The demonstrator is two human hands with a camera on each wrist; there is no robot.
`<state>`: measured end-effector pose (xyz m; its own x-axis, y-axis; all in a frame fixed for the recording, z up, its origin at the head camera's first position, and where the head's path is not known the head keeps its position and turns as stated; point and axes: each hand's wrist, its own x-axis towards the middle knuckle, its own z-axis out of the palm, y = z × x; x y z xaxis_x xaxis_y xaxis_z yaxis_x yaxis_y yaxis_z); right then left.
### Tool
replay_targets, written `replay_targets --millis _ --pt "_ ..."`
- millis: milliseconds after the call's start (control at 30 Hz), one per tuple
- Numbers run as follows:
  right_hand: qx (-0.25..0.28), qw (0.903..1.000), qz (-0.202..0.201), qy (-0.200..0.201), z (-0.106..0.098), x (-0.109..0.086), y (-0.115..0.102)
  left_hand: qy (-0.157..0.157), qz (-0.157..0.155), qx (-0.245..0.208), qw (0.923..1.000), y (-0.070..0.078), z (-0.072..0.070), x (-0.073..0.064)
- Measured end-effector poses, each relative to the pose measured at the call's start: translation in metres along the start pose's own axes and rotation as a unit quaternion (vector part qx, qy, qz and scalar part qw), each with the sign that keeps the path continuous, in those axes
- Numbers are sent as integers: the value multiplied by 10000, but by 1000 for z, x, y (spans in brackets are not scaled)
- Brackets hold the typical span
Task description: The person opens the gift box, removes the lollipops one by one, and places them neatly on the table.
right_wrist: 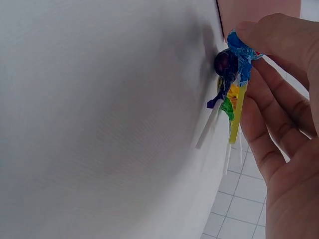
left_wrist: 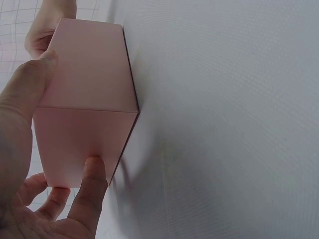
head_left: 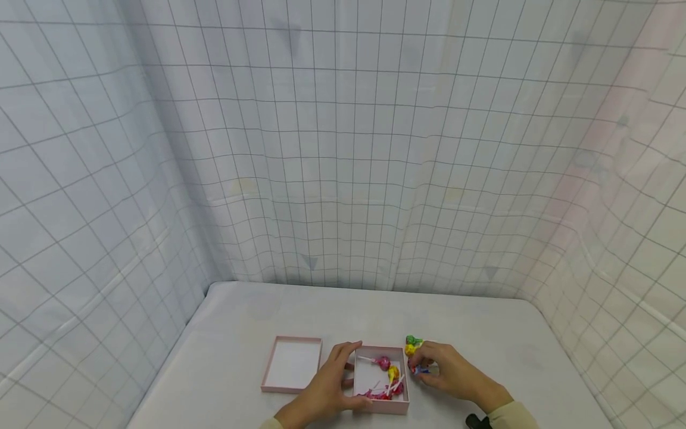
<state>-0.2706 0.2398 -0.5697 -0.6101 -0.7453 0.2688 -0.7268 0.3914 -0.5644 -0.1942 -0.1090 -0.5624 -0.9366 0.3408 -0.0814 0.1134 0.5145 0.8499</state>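
Observation:
My left hand (head_left: 329, 381) holds a shallow pink box (head_left: 383, 407) at its left side, thumb at the near corner and fingers along the side and far corner. Inside lie several lollipops, among them a pink one (head_left: 383, 362) and a yellow one (head_left: 393, 373). Just right of the box, my right hand (head_left: 455, 372) pinches a blue-wrapped lollipop (right_wrist: 243, 57) with a yellow stick between thumb and fingers. Beside it in the right wrist view is a dark purple lollipop (right_wrist: 226, 63) with a white stick. Green (head_left: 411, 339) and yellow (head_left: 410, 350) lollipops lie beyond the right fingers.
A pink-rimmed box lid (head_left: 293, 363) lies inside up on the white table (head_left: 257, 304), left of the box. Grid-patterned white curtains (head_left: 343, 179) enclose the table at the back and sides. A black object (head_left: 476, 422) shows by the right sleeve.

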Motion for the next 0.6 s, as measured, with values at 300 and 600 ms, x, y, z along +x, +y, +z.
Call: replay_targets --millis 300,600 --pt "-404 9992 56 4 3 -1 1 20 57 1 10000 -3 1 0" --pt "-634 9979 120 -33 6 -2 4 15 23 -66 10000 -3 1 1"
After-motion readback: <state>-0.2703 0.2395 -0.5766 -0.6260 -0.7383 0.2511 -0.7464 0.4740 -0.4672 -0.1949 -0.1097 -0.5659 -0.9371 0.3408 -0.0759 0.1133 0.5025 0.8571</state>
